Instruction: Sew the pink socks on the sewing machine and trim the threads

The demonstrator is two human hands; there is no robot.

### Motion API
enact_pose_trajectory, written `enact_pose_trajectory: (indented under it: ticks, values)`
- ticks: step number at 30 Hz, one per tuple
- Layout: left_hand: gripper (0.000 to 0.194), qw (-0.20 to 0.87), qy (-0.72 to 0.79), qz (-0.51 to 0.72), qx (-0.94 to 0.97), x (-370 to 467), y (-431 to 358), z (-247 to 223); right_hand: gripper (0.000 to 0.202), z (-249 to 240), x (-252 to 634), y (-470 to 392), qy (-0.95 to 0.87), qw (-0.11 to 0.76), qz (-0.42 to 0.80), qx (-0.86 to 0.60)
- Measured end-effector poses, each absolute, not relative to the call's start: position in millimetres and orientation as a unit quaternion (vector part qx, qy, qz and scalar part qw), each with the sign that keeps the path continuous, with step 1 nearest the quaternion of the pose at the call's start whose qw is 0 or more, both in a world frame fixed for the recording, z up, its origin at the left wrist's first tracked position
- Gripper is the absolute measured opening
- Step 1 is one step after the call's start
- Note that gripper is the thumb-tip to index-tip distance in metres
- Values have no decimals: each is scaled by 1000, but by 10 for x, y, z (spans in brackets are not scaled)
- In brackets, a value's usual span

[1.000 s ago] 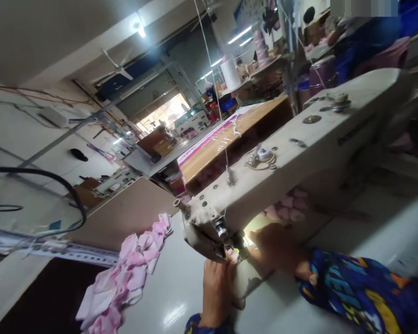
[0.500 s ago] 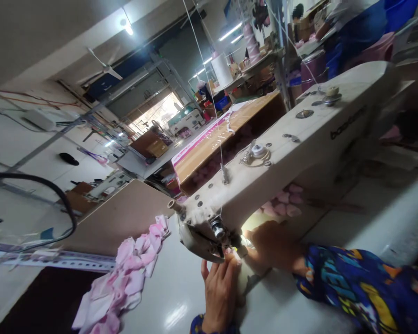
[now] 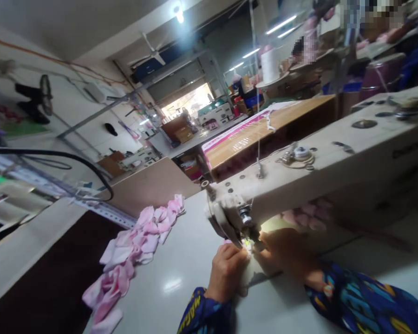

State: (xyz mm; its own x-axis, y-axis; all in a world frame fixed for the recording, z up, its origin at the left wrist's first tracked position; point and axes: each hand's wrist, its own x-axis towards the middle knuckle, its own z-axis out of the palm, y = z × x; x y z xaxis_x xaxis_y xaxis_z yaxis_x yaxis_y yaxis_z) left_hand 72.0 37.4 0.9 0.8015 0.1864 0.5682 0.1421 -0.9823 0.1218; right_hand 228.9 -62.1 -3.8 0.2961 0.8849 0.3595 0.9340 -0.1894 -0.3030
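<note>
A pale sewing machine [image 3: 278,185] reaches in from the right, its lamp lighting the needle area. Just left of the needle, my left hand [image 3: 227,269] has its fingers bent together on a small pale pink fabric piece [image 3: 248,246]. My right hand [image 3: 285,250] is behind and right of the needle, under the machine arm, with its fingertips near the same piece; they are dark and blurred. A string of crumpled pink fabric pieces [image 3: 139,243] lies along the left side of the table. More pink pieces [image 3: 310,214] sit behind the machine arm.
An open cardboard box [image 3: 271,132] stands behind the machine. A thread cone [image 3: 270,67] is on a stand above it. A brown board [image 3: 153,185] edges the white table [image 3: 181,283] at the back left. Blurred people are at the upper right.
The view has swung, so the machine and table appear further right. My left hand has turned, its fingers now more bent and pointing right toward the needle.
</note>
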Motion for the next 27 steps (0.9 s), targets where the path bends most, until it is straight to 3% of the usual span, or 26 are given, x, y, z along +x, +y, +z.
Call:
enact_pose_trajectory:
  ticks: [4, 14, 22, 27]
  values:
    - [28, 53, 69, 339, 937, 735, 305, -28, 17, 28, 2309, -643, -611, 161, -46, -774]
    - [29, 18, 98, 347, 933, 776, 251, -65, 23, -16, 2334, -591, -608, 172, -47, -774]
    - [38, -257, -23, 282, 924, 681, 440, 188, 21, 93, 2348, -562, -602, 183, -34, -777]
    - [41, -235, -98, 251, 934, 706, 618, 264, 25, 44, 2359, -521, -587, 213, -38, -780]
